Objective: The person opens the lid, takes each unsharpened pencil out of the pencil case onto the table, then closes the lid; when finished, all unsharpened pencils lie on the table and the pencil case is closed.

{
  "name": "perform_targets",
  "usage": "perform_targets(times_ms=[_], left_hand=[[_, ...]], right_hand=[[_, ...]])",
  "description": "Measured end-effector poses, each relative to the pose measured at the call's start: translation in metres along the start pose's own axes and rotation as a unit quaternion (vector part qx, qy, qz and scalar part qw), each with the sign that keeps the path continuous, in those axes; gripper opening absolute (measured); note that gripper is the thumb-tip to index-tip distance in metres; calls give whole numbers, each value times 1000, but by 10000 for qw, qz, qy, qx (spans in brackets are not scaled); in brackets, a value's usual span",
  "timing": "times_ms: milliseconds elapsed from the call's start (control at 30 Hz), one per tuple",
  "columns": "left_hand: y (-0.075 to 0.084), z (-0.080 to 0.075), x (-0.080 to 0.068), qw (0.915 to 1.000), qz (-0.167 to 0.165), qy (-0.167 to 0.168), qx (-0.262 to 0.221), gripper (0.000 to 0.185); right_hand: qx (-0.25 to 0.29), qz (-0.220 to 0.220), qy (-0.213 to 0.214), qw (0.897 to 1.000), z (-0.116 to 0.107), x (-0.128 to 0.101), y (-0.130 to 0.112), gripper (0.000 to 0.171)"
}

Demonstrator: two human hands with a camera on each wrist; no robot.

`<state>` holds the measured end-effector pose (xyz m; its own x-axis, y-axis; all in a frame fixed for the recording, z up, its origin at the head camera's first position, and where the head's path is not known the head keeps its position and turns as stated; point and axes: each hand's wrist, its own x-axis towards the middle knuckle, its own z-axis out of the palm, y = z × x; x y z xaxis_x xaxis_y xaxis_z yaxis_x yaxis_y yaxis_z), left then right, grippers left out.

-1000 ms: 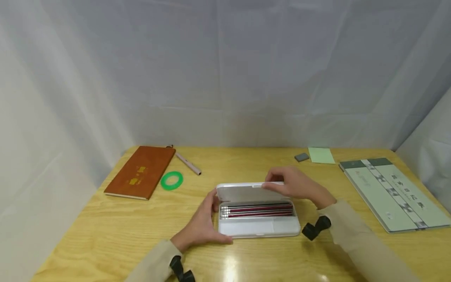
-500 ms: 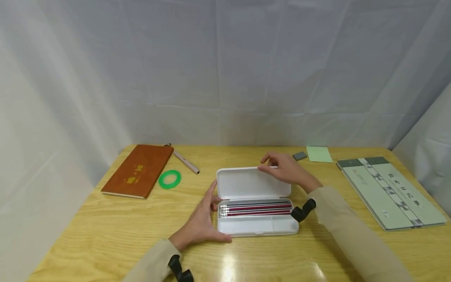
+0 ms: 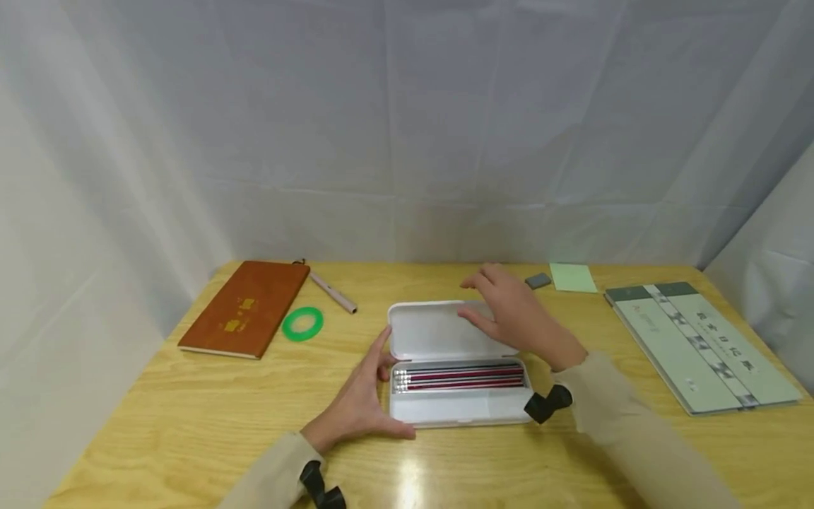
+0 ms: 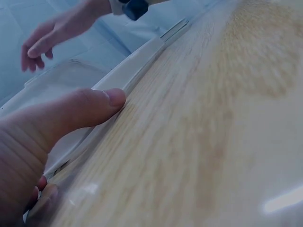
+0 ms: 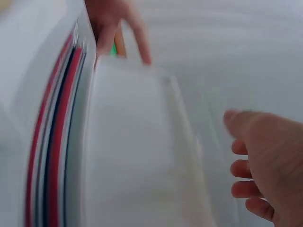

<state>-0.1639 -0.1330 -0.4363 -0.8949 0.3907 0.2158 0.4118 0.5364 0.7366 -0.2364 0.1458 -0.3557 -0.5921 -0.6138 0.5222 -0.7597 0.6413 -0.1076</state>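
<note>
A white pencil case (image 3: 445, 408) lies on the table with its lid (image 3: 422, 332) swung up and back. Several pencils (image 3: 464, 377), red and dark striped with silvery ends, fill its rear compartment. My left hand (image 3: 359, 399) holds the case at its left end, thumb along the front edge and fingers at the back corner; the left wrist view shows that thumb (image 4: 90, 111) against the rim. Above the lid's right side hovers my right hand (image 3: 515, 311), fingers loosely bent and holding nothing. In the right wrist view its fingertips stand apart from the lid (image 5: 137, 142).
Left of the case lie a brown notebook (image 3: 248, 307), a green tape ring (image 3: 302, 324) and a pale pen (image 3: 333, 293). At the back right are a grey eraser (image 3: 538, 281) and a light green paper square (image 3: 573, 278). A large green-covered book (image 3: 699, 346) lies far right.
The lid has swung from partly raised to fully back. My right hand, which held the lid's edge, has let go of it. My left hand stays at the case's left end.
</note>
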Motion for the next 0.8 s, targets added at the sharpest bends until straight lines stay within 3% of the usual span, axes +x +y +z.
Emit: perform_targets(times_ms=[67,167,267,367,600,800], left_hand=[[0,1,0,10000,33,-8,-6,149],[-1,1,0,10000,9,-13,-31,148],[-1,1,0,10000,-59,-39,-63,148],[0,1,-1,9999,-116,-81,-77,147],[-1,0,0,9997,-175,-139,-54,148],[0,2,0,9998,-115,-121,-75,148]], right_hand=[[-4,-294,32,9996,-3,-5,-12,27],[243,-380,-519,9976,-3,-16,-25,14],[601,-10,-1279,9900,0,-30,-30,7],[943,417,-1666,9806,6,-42,-27,7],[1672,646,-1691,9692,21,-60,-14,13],[1712,561,-1429,9732,29,-63,-11,7]])
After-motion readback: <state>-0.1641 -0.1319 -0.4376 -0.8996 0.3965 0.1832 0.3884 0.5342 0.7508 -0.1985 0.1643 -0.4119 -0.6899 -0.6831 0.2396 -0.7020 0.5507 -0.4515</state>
